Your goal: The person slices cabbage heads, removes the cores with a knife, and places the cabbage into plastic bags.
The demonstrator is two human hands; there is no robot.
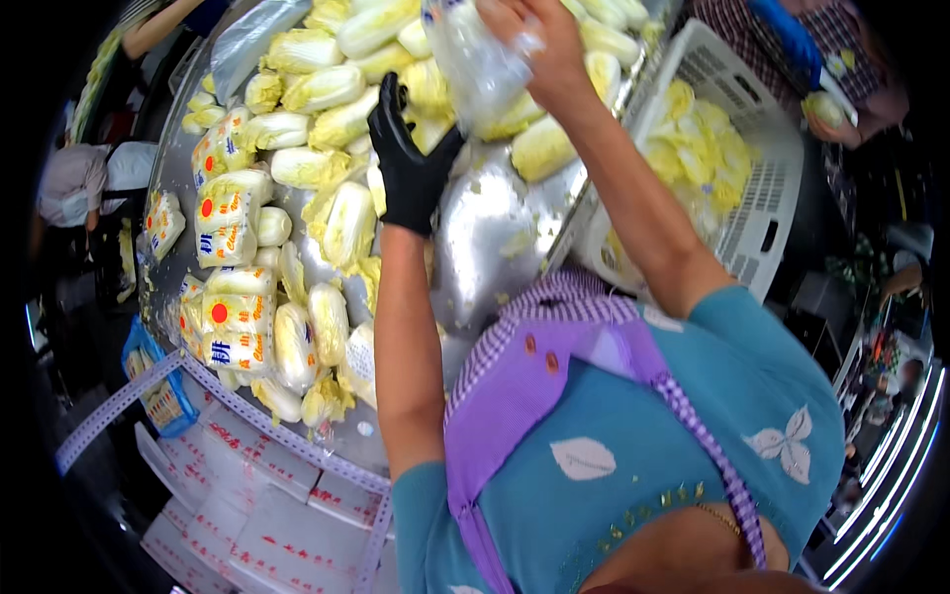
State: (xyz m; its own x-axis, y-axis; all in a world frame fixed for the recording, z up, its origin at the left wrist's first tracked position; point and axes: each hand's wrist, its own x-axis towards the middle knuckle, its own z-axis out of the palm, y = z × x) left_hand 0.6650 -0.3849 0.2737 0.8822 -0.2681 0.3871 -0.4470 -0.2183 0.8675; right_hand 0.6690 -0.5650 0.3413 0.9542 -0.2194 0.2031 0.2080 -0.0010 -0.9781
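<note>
My left hand (pixel 415 160), in a black glove, is spread over the heap of napa cabbages with its thumb apart from its fingers. Nothing shows in its grasp. At the top, my bare right hand (pixel 536 44) grips a clear plastic bag (pixel 475 63); what is inside it, if anything, is hard to make out. Trimmed cabbages lie around both hands, among them a cabbage (pixel 349 223) below the left hand and another cabbage (pixel 544 148) under my right forearm. All rest on a metal table (pixel 490 237).
Packed cabbages in printed bags (pixel 237 319) stand along the table's left side. A white crate (pixel 757 215) of loose leaves is at the right. Printed cartons (pixel 260 542) sit below a perforated metal rail (pixel 274 423). A blue-gloved co-worker's hand (pixel 794 44) is at upper right.
</note>
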